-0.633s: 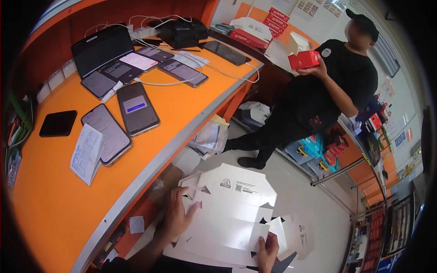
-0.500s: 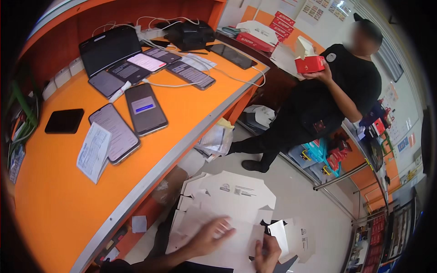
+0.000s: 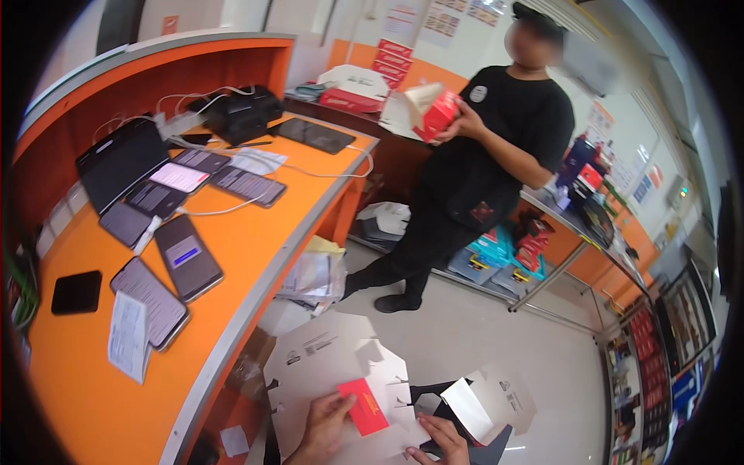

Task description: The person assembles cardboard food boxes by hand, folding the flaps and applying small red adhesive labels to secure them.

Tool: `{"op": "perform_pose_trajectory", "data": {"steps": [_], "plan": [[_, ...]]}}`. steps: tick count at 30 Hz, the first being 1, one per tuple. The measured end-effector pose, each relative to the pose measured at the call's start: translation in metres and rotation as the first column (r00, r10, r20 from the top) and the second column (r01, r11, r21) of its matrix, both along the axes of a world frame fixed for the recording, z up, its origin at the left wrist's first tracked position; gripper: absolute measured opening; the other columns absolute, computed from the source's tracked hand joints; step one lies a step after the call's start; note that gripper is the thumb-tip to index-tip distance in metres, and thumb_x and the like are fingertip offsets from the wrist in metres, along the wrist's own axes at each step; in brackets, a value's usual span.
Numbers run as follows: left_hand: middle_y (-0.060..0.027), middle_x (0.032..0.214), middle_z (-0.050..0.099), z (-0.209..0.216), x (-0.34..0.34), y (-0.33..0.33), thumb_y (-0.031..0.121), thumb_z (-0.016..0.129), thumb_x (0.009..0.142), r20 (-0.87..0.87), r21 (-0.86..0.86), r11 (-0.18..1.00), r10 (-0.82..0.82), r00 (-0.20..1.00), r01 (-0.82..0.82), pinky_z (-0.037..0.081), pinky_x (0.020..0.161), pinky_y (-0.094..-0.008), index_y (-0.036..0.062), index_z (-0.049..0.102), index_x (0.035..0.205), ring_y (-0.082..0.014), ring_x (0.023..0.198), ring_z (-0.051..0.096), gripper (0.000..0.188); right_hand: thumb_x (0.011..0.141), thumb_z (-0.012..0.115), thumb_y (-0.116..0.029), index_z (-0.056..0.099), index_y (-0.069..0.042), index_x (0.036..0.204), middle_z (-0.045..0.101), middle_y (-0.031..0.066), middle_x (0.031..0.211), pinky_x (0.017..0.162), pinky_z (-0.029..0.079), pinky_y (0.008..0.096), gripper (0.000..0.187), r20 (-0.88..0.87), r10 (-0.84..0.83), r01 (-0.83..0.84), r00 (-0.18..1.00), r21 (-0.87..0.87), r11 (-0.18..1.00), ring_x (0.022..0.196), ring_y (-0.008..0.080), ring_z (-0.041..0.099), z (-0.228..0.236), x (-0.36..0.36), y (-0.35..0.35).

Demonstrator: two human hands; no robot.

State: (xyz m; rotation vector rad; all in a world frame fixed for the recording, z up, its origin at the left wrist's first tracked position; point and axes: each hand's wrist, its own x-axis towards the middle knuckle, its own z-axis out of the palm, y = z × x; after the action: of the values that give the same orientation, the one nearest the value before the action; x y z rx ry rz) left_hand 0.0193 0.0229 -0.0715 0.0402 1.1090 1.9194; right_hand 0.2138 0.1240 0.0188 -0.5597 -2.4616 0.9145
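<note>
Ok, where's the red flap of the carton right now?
In the head view, low and centre: the red flap lies on the white flat carton, pinched by the left hand, with the right hand just to its right.

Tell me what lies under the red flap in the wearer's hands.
Under the red flap, pinched by the left hand, lies white flat cardboard. What the cardboard covers is hidden.

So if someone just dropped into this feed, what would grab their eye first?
Probably the long orange counter on the left, strewn with phones and tablets on cables. Next, the person in black standing opposite, holding a red box. At the bottom, the left hand pinches a red flap of white flat cardboard.
</note>
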Motion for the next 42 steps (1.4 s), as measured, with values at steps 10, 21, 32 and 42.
{"op": "perform_pose_trajectory", "data": {"steps": [10,21,32,42], "plan": [[-0.0089,0.1,0.069,0.017,0.019,0.011,0.01,0.058,0.095,-0.072,0.072,0.994,0.092,0.993,-0.087,0.057,0.077,-0.033,-0.0012,0.065,0.109,-0.0158,0.084,0.067,0.019,0.083,0.067,0.004,0.062,0.001,0.121,0.066,0.0132,0.106,0.086,0.047,0.0285,0.038,-0.179,-0.298,0.2,0.938,-0.423,0.884,0.098,0.0202,0.061,-0.041,-0.016,-0.034],[-0.0097,0.094,0.068,0.007,0.026,0.008,0.011,0.058,0.096,-0.076,-0.08,0.997,-0.017,0.997,0.011,0.056,0.066,-0.0285,-0.0037,0.065,0.103,-0.0146,0.079,0.066,0.018,0.075,0.074,0.0,0.072,-0.003,0.104,0.064,0.0134,0.107,0.083,0.05,0.0376,0.029,-0.131,-0.234,0.134,0.963,-0.523,0.842,0.096,0.0302,0.062,-0.048,-0.025,-0.04],[-0.0077,0.092,0.067,0.012,0.036,0.015,0.015,0.061,0.095,-0.063,-0.134,0.991,-0.032,0.997,0.023,0.056,0.063,-0.0278,-0.0026,0.067,0.103,-0.0148,0.075,0.065,0.02,0.077,0.072,0.001,0.067,-0.001,0.109,0.06,0.0131,0.084,0.059,0.048,0.0367,0.033,0.023,-0.194,0.194,0.981,-0.236,0.952,0.071,0.0268,0.057,-0.137,-0.007,-0.027],[-0.0104,0.084,0.07,0.026,0.028,-0.001,0.015,0.06,0.094,-0.424,-0.4,0.914,-0.245,0.872,0.063,0.05,0.063,-0.0253,-0.0025,0.069,0.099,-0.0119,0.074,0.065,0.02,0.081,0.062,0.001,0.063,-0.003,0.116,0.054,0.0134,0.075,0.05,0.045,0.036,0.035,-0.094,0.0,0.028,0.996,0.295,0.955,0.06,0.0287,0.054,-0.091,-0.033,-0.03]]}}
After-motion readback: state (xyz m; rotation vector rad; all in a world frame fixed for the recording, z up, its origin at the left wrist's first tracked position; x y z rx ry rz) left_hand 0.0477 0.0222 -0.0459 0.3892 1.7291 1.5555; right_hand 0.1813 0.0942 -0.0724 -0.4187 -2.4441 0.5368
